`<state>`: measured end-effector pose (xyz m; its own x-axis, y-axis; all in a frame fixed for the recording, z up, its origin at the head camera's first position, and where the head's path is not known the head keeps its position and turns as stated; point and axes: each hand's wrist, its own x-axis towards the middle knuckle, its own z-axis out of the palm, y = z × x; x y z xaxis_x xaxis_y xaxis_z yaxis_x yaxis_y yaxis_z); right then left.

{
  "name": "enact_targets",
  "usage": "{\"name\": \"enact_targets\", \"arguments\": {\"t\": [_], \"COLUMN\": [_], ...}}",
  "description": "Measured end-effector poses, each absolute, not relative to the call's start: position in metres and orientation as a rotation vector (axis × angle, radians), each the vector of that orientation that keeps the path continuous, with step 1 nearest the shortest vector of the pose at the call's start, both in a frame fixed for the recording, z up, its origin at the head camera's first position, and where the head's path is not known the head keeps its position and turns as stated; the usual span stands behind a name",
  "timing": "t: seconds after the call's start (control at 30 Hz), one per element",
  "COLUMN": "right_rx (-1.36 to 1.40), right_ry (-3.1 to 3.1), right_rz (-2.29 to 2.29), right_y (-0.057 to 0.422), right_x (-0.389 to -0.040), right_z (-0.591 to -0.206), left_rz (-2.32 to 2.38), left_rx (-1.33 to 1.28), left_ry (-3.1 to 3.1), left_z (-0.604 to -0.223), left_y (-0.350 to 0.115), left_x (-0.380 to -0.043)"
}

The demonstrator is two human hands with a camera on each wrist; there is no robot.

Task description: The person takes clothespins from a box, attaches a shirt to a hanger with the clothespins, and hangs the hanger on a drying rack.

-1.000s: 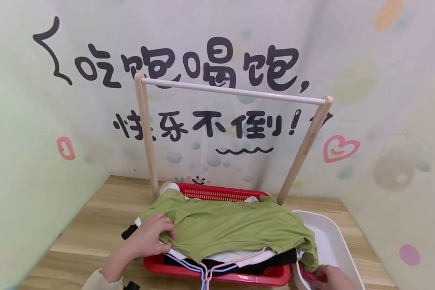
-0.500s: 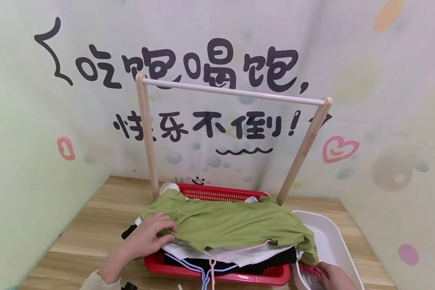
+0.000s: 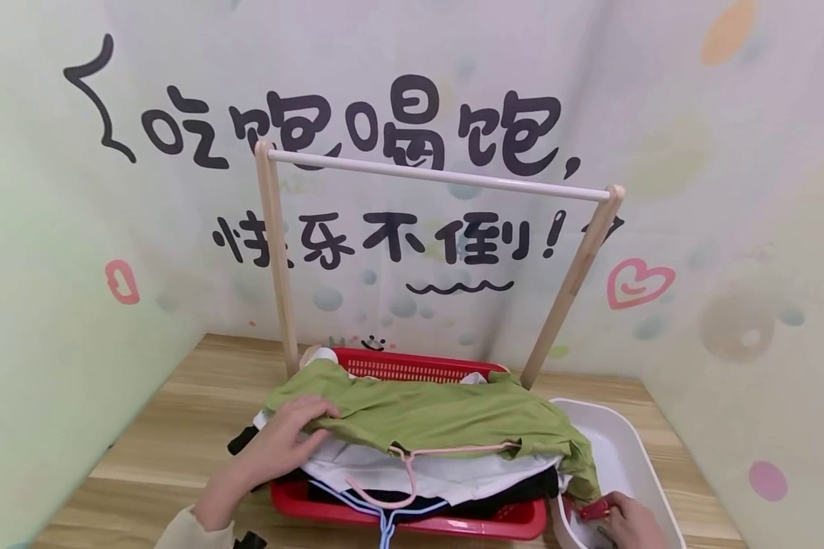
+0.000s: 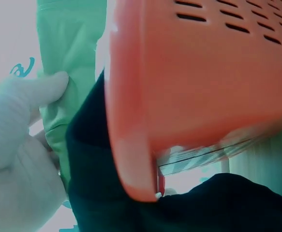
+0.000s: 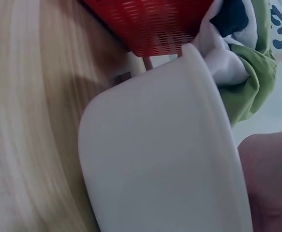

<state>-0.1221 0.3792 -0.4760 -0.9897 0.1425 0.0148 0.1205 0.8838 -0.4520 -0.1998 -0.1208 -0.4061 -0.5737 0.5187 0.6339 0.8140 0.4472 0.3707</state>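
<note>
A green shirt point(image 3: 439, 415) lies spread over white and black garments on a red basket point(image 3: 477, 528). My left hand point(image 3: 284, 441) holds the shirt's left front edge, its thumb point(image 4: 53, 89) on the green cloth and the other fingers behind. A pink hanger point(image 3: 463, 450) sits in the shirt's neck, its hook lying over the white garment point(image 3: 446, 474). Below it, a blue hanger point(image 3: 384, 515) pokes out over the basket's front rim. My right hand point(image 3: 632, 522) pinches a small red clip point(image 3: 595, 509) at the white tray; in the right wrist view the tray wall hides its fingertips.
A wooden rack point(image 3: 568, 293) with a white rod point(image 3: 439, 175) stands behind the basket. The white tray point(image 3: 648, 457) is at the basket's right, and one green sleeve point(image 3: 584, 476) hangs over its left side. Printed walls enclose the wooden table point(image 3: 178, 408).
The pink hanger's hook has swung up from the basket's front and now points left. The green front edge has drawn back, baring more white cloth. The red clip shows higher in my right hand.
</note>
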Motion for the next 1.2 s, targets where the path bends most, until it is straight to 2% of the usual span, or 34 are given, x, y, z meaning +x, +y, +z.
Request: {"name": "enact_targets", "arguments": {"t": [0.3,0.6,0.87,1.2], "right_rx": [-0.304,-0.080,-0.199,0.016], "right_ry": [-3.045,-3.034,-2.957,-3.100], "right_rz": [0.760,0.814,0.705,0.649], "right_y": [0.375,0.379,0.377,0.389], "right_x": [-0.124,-0.119,-0.119,-0.117], "right_z": [-0.475,-0.486,-0.480,-0.465], "left_rz": [-1.031,-1.037,-1.090,-1.068], "left_rx": [-1.126,-1.098,-1.121,-1.079], "left_ry": [-2.204,-2.217,-2.225,-2.168], "left_z": [-0.403,-0.404,-0.404,-0.398], "left_y": [-0.120,-0.119,-0.121,-0.125], "left_x": [-0.202,-0.202,-0.204,-0.205]}}
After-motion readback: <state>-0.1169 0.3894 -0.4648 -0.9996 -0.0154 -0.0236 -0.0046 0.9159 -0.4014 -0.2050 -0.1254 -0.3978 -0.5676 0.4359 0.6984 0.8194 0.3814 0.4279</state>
